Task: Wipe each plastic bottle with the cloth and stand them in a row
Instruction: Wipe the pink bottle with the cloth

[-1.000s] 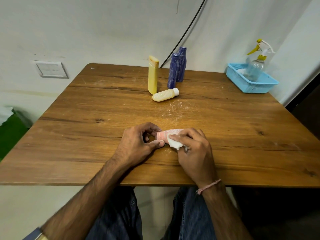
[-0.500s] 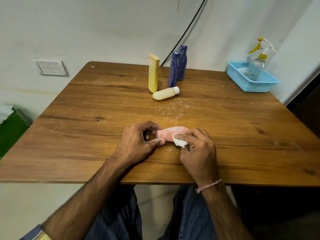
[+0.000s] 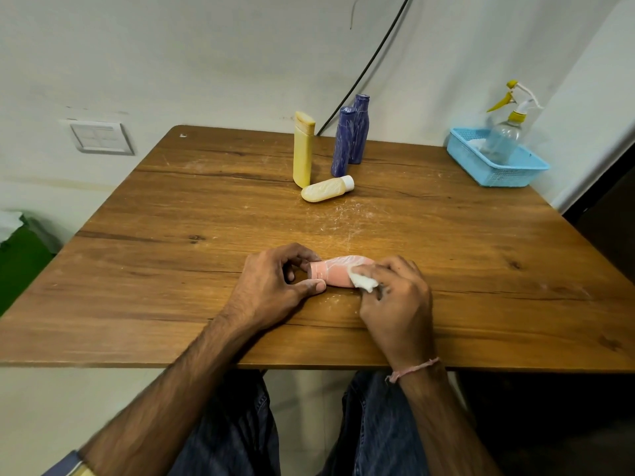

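Observation:
A pink plastic bottle (image 3: pixel 335 273) lies on its side near the table's front edge. My left hand (image 3: pixel 275 286) pinches its cap end between thumb and fingers. My right hand (image 3: pixel 395 297) holds a small white cloth (image 3: pixel 362 282) pressed against the bottle's body. At the far middle of the table a tall yellow bottle (image 3: pixel 303 149) stands upright, with two blue bottles (image 3: pixel 347 139) upright just to its right. A short cream bottle with a white cap (image 3: pixel 326 190) lies on its side in front of them.
A blue plastic basket (image 3: pixel 494 168) at the table's far right corner holds a clear spray bottle (image 3: pixel 503 135) with a yellow trigger. A black cable (image 3: pixel 371 63) runs down the wall behind the bottles. White powdery streaks mark the wooden table (image 3: pixel 171 252).
My right hand with the cloth has slid to the right along the pink bottle, uncovering more of its body. My left hand has kept its grip on the cap end.

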{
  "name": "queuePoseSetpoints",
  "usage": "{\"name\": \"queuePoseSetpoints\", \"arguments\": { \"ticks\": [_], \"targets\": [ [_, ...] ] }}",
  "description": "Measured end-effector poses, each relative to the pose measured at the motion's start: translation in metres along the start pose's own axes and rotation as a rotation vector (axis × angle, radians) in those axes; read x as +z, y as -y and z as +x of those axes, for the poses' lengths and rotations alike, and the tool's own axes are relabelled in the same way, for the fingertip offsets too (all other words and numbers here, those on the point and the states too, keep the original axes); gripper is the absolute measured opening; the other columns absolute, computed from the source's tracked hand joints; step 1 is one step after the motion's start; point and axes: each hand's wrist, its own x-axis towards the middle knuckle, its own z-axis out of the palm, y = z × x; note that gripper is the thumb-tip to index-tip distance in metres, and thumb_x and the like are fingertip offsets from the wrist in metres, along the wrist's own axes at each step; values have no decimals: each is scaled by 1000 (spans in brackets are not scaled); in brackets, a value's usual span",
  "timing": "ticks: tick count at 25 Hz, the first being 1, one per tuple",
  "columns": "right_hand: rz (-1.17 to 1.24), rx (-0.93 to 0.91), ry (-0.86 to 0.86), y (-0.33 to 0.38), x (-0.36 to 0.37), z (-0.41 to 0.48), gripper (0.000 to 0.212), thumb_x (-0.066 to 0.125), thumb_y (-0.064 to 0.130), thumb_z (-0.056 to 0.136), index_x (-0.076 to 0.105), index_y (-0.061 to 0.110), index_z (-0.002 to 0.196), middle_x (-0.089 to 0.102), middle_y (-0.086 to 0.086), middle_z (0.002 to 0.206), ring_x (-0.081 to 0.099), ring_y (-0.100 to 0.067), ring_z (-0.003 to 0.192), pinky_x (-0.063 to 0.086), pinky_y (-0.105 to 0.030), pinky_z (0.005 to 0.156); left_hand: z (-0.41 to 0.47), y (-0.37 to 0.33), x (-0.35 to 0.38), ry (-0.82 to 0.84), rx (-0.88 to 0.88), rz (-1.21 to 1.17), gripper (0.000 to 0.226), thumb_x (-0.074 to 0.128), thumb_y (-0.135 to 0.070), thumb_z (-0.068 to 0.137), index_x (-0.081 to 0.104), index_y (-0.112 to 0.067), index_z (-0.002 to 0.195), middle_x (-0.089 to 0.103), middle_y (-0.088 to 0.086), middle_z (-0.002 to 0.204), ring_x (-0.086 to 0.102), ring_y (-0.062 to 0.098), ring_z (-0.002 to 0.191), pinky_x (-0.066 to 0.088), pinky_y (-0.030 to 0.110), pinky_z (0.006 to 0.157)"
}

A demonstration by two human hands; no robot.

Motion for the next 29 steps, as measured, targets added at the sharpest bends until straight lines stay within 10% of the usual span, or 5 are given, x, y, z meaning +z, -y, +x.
{"name": "queuePoseSetpoints", "arguments": {
  "ticks": [29],
  "targets": [
    [8,53,67,-22,-4,24,36,63,-8,80,77,19,98,63,3,98,58,-20,99,52,-33,80,3,-7,1,26,-48,42,36,85,-32,76,73,-31,111,66,-20,92,56,2,75,36,14,60]
  ]
}}
